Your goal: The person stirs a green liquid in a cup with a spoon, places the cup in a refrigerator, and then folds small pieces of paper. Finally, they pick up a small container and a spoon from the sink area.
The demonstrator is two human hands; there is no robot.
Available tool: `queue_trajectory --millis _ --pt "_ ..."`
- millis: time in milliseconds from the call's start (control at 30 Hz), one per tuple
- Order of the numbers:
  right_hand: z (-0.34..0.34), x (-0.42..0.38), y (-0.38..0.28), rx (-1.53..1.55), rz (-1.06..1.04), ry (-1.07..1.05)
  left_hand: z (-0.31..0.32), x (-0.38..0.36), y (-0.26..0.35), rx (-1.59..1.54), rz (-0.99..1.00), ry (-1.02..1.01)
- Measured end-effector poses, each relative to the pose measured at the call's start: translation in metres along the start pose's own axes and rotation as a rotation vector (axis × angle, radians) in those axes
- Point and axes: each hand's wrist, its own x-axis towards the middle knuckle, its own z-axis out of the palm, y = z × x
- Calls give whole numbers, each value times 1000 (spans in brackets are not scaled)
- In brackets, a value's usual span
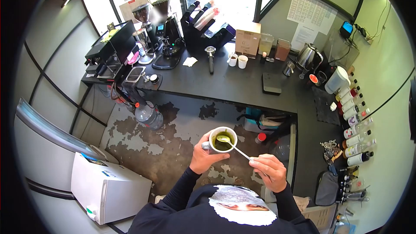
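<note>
A white mug [234, 135] with green liquid inside is held in front of my body by my left hand [205, 154], whose fingers wrap round its left side near the handle. My right hand [269, 171] pinches the end of a long metal spoon [241, 152]. The spoon's bowl rests inside the mug, at the green liquid. Both hands are above the floor, between my chest and the counter.
Ahead runs a dark counter [190, 84] with an espresso machine [108, 54], grinders, a portafilter [211, 58], paper cups, a scale [271, 83] and a kettle [308, 56]. Bottles line the right wall. A white fridge [108, 190] stands lower left; a water bottle [148, 115] is below the counter.
</note>
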Motion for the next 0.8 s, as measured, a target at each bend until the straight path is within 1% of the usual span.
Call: queue_trajectory --millis 100,167,233,367,400,433,500,567,633,667,700,800 --pt "-11 9 17 53 -29 36 11 7 3 -3 9 29" --pt "-10 18 30 90 -65 -16 12 9 7 37 16 54" --pt "-6 28 40 146 -92 -31 10 7 10 -31 -15 105" --pt "21 57 55 303 -140 -105 -10 -2 14 30 37 242" --pt "30 66 56 335 -154 -119 -19 -5 13 47 30 287" --pt "40 74 55 329 -161 -123 -28 -8 14 40 38 288" --pt "62 90 51 445 -110 -179 -50 -13 22 92 73 343" --pt "88 109 50 444 -131 -197 -75 -16 27 74 84 365" --pt "116 131 43 458 -203 -242 -107 -20 29 104 117 434" --pt "132 142 38 480 -226 -245 -124 -22 33 109 94 465" --pt "147 156 31 475 -229 -244 -143 -21 37 106 99 463" --pt "187 193 9 442 -289 -349 -189 -23 50 94 181 558"
